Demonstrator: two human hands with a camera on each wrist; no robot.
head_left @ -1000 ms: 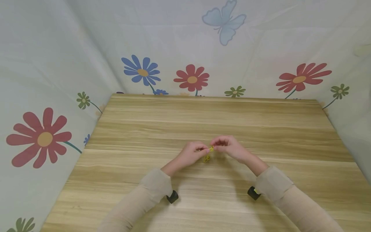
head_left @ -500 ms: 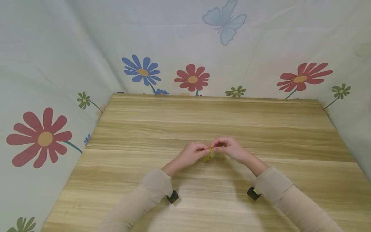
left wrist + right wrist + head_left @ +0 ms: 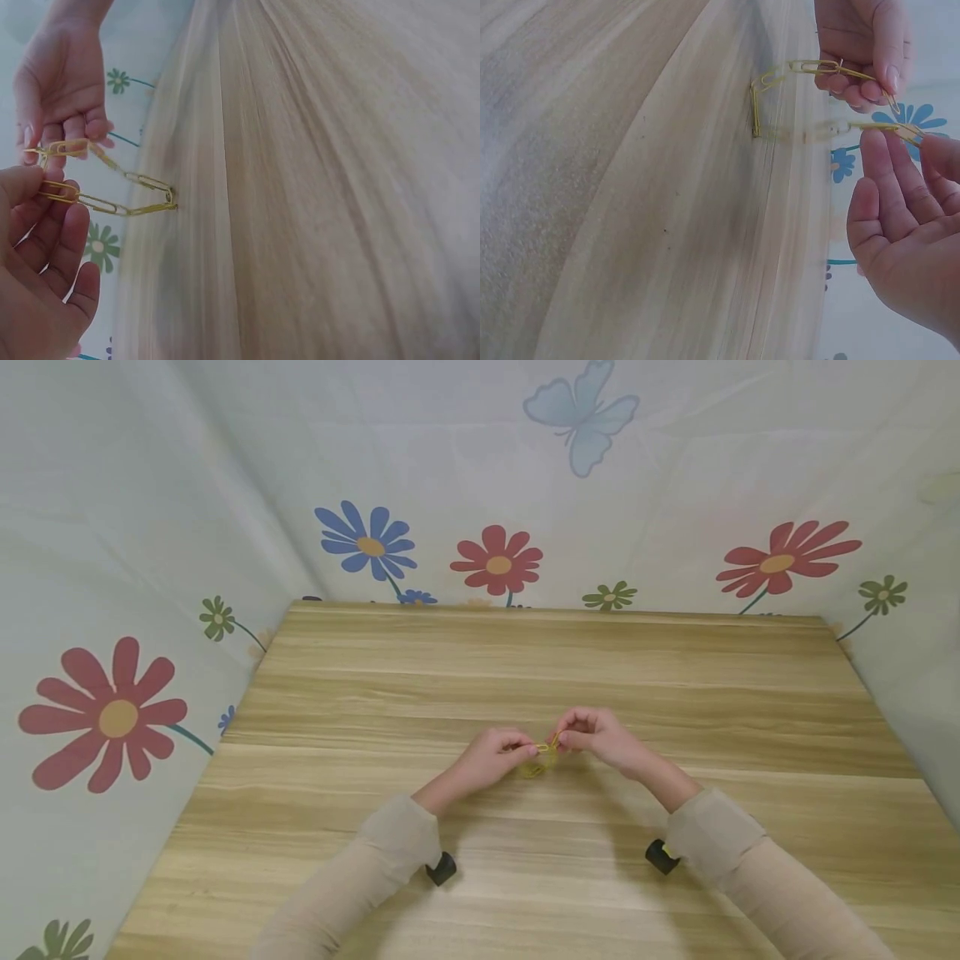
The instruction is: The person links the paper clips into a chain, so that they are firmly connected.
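Note:
A chain of yellow paper clips (image 3: 534, 771) hangs in a loop between my two hands, low over the table. My left hand (image 3: 493, 758) pinches one end clip (image 3: 64, 192) between thumb and forefinger. Facing it, my right hand (image 3: 609, 745) pinches a clip (image 3: 909, 133) at the other end. A small gap separates the fingertips of the two hands. The middle links (image 3: 154, 181) sag toward the wood in the left wrist view. Part of the chain is blurred in the right wrist view.
The wooden table (image 3: 450, 668) stretches around both hands. White cloth (image 3: 420, 443) printed with flowers and a butterfly stands behind and beside it. A black wrist device (image 3: 441, 868) sits under the left sleeve, another black device (image 3: 662, 857) under the right.
My right hand has drawn slightly up and to the right, away from the left. The bunched paper clips have spread into an open loop. My left hand has barely moved.

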